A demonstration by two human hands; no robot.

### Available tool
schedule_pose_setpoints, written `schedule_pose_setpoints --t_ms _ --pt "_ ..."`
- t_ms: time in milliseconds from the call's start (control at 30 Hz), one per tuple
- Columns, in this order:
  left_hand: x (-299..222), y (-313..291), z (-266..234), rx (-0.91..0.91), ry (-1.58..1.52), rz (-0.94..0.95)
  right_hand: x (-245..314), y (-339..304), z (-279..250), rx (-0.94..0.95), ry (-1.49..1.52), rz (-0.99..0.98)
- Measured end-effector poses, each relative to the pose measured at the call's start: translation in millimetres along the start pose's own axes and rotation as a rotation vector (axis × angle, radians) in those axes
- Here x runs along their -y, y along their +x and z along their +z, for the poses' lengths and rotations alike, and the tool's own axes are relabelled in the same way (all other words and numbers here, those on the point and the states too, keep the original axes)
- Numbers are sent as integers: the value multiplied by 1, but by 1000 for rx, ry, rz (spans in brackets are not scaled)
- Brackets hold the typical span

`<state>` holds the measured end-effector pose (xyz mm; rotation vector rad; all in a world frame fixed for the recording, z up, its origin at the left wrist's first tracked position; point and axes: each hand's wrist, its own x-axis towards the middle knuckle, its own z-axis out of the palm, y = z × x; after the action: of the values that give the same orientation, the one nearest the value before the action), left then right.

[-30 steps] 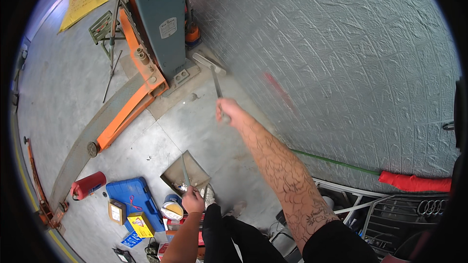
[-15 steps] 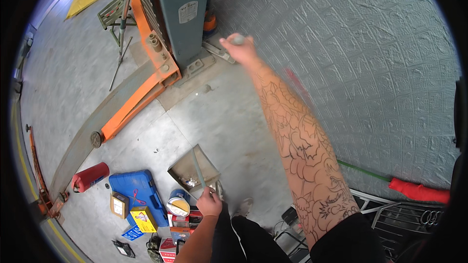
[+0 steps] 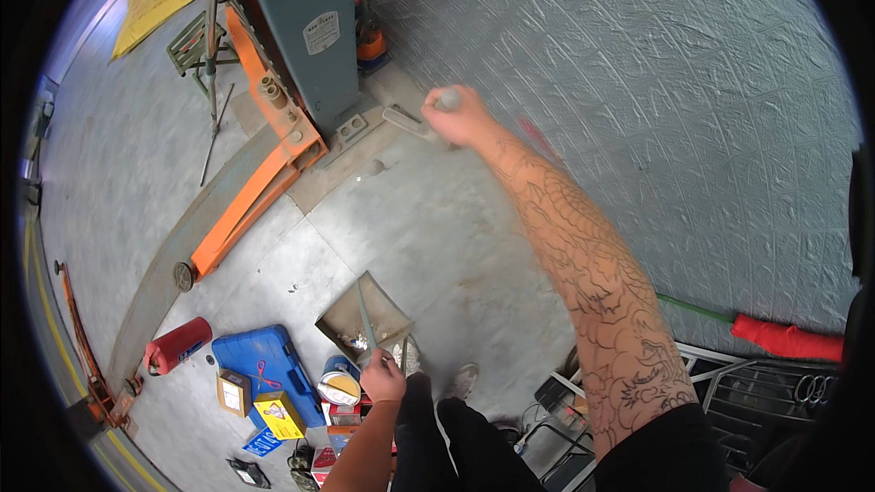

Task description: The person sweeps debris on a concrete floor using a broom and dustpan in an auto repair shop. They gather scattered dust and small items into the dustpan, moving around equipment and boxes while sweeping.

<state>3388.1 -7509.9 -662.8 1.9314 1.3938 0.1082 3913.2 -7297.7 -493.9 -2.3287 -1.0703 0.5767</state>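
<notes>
My left hand is closed around the long handle of a grey dustpan, which stands on the floor by my feet. Pale scraps of litter lie inside the pan. Stretched far forward, my right hand grips what looks like a broom, its round grey handle end poking out of the fist towards me. Next to that fist a pale elongated piece shows low by the pillar base, apparently the broom head. The rest of the shaft is hidden behind the hand.
A grey lift pillar with an orange arm stands ahead left. Left of the dustpan lie a red cylinder, a blue case, boxes and a bucket. A textured grey wall rises at right, above a metal rack.
My right hand has come a little nearer, the round handle end and pale piece shifting with it. The left hand keeps hold of the dustpan handle. My view has shifted slightly.
</notes>
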Motion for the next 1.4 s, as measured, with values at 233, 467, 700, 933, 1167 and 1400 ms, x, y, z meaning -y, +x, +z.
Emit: schedule_pose_setpoints --t_ms 233,467,700,933,1167,1400 --pt "0 -3 11 -4 -21 21 -28 -126 -37 51 171 -105" --pt "4 -3 11 32 4 25 -53 -251 -78 -72 356 190" --pt "6 -4 13 -14 16 56 -101 -299 -80 117 699 726" --pt "8 -6 12 -18 13 28 -136 -324 -57 -20 1682 787" --pt "-1 -7 3 1 21 -44 -95 -321 -54 253 1336 873" --pt "10 -4 1 0 49 -17 -65 -318 -62 619 751 670"
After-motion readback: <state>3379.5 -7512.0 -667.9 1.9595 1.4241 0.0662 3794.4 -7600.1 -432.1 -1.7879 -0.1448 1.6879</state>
